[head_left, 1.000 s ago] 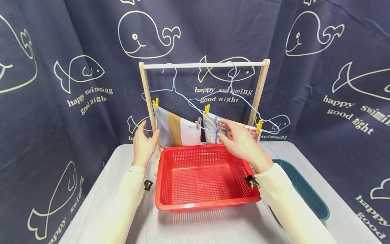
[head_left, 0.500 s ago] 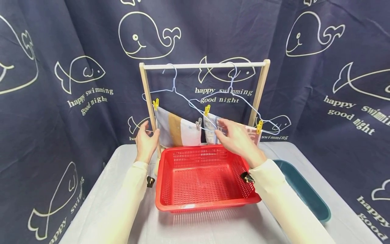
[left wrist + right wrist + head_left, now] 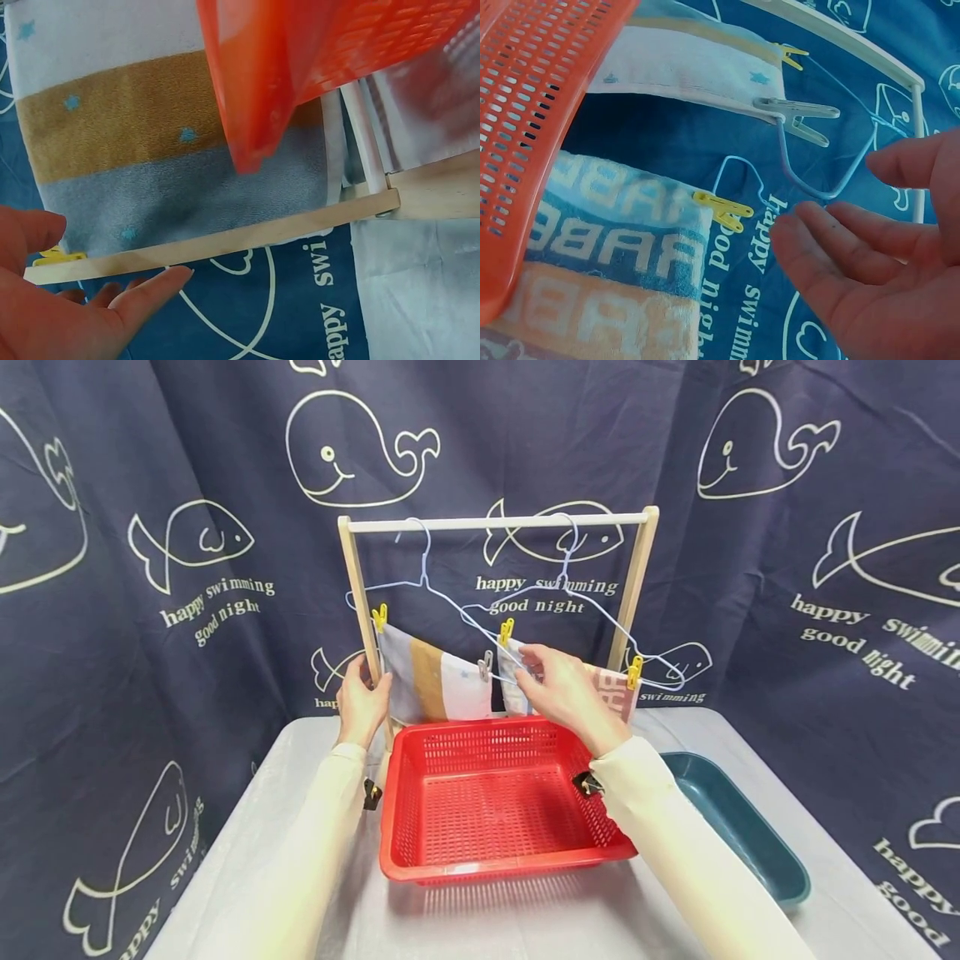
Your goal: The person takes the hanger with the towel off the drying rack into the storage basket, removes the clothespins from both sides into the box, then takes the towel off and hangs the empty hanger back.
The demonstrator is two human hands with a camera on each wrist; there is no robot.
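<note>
On a wooden rack [image 3: 495,524], two blue wire hangers [image 3: 426,550] hold towels fastened with clips. The left towel [image 3: 427,670] has grey, brown and white stripes, with a yellow clip [image 3: 380,617] and a grey clip [image 3: 799,109]. Letters pattern the right towel [image 3: 617,693], which two yellow clips [image 3: 724,206] hold. My left hand [image 3: 363,706] is beside the rack's left post [image 3: 225,241], thumb and fingers spread on either side of it. My right hand [image 3: 566,693] reaches in front of the lettered towel, thumb and fingertips parted at the left hanger's lower end [image 3: 821,193].
A red perforated basket [image 3: 510,862] stands in front of the rack, between my forearms. Partly behind my right sleeve lies a teal tray [image 3: 750,827] on the white-covered table [image 3: 300,760]. A dark blue curtain [image 3: 247,460] with whales and fish surrounds the table.
My right hand has moved slightly left, toward the left hanger's end. My left hand has shifted a little toward the left post. Towels and basket stay in place.
</note>
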